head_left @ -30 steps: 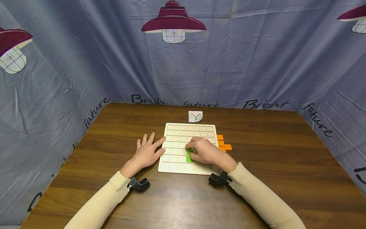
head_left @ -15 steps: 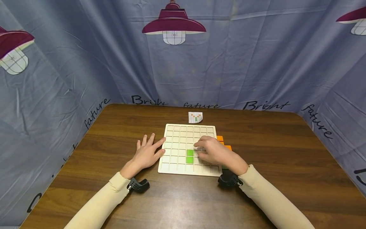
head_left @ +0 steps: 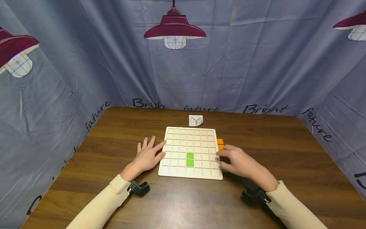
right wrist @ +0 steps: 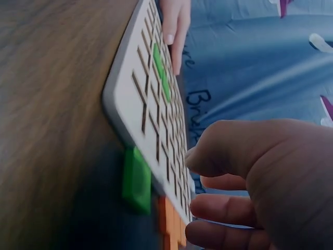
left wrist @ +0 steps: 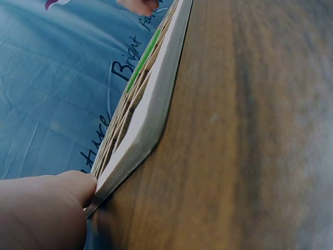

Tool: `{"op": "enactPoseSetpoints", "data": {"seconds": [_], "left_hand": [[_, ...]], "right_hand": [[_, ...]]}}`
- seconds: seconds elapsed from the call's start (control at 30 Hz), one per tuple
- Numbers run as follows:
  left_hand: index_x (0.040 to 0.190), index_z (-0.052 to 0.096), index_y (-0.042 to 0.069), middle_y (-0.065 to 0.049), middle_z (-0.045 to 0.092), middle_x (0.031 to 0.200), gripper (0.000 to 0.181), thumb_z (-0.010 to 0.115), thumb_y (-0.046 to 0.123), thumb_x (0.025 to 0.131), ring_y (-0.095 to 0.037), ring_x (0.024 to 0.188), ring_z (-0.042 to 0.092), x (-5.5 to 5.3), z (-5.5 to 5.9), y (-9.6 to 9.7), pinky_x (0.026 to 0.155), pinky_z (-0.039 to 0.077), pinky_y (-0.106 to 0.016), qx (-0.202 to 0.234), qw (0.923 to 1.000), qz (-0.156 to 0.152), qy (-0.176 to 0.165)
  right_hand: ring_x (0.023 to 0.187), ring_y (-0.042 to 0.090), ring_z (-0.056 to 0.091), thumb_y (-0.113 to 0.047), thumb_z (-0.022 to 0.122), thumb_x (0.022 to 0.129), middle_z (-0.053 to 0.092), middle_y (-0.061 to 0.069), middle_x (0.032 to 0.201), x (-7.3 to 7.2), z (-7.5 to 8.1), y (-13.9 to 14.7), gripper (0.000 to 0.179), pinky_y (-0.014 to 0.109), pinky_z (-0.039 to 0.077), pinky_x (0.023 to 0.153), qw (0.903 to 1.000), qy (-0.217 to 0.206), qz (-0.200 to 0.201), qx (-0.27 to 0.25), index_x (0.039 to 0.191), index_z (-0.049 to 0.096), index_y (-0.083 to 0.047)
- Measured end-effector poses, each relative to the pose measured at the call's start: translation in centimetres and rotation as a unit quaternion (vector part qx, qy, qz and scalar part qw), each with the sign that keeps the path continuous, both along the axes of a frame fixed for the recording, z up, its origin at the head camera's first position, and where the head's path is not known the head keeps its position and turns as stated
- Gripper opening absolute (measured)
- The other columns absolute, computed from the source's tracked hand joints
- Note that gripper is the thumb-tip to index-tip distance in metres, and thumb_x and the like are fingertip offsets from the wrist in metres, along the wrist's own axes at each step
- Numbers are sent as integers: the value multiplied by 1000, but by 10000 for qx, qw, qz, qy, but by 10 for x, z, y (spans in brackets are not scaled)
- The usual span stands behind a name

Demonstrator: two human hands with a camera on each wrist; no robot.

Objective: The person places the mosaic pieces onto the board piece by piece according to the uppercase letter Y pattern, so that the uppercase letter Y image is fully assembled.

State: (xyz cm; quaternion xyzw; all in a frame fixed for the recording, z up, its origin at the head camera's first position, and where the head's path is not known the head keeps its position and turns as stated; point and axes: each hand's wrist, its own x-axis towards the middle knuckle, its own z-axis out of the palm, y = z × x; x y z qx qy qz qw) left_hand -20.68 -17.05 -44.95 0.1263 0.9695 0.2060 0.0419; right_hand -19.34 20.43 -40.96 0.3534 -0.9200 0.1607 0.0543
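Observation:
A pale wooden grid board (head_left: 174,163) lies flat on the table. Two green square tiles (head_left: 190,156) sit in neighbouring cells, one in front of the other, near its middle. My left hand (head_left: 145,157) is spread beside the board, with the thumb and index finger touching its left edge. Over the right edge hovers my right hand (head_left: 239,161), fingers loosely bent and nothing visible between them. Below it, in the right wrist view, a loose green tile (right wrist: 136,182) and orange tiles (right wrist: 170,219) lie along the board's edge. The right hand partly hides these in the head view.
A small printed grid card (head_left: 195,120) with orange and green squares lies behind the board. The brown wooden table (head_left: 177,203) extends around it. A blue-grey curtain (head_left: 228,63) with lamp pictures and lettering hangs behind and at both sides.
My right hand has let go of the rear green tile in the grid and moved right to the board's right edge. My left hand has stayed at the left edge.

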Motion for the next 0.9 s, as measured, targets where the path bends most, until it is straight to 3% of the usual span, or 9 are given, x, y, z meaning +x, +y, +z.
{"op": "enactPoseSetpoints", "data": {"seconds": [0.2,0.47,0.9], "left_hand": [[158,41,26,-29,23,166,55,51,41,105,-59,153,10,1,-3,-1,115,8,-80,-24,10000,7,3],[158,42,25,-29,23,166,55,51,40,105,-59,152,10,1,1,0,115,8,-80,59,10000,-30,60],[158,42,26,-28,21,167,55,50,40,106,-59,153,9,1,0,0,116,8,-80,23,10000,-1,17]], "right_hand": [[85,14,64,-10,77,83,71,3,102,12,-4,16,27,30,56,74,9996,-29,-218,150,109,77,-5],[79,8,59,-9,79,80,70,1,100,18,-2,30,30,25,54,69,9997,-114,-222,79,110,77,-6],[85,12,64,-11,83,79,71,3,103,18,-9,29,32,28,56,72,9999,-95,91,-57,110,77,-5]]}}
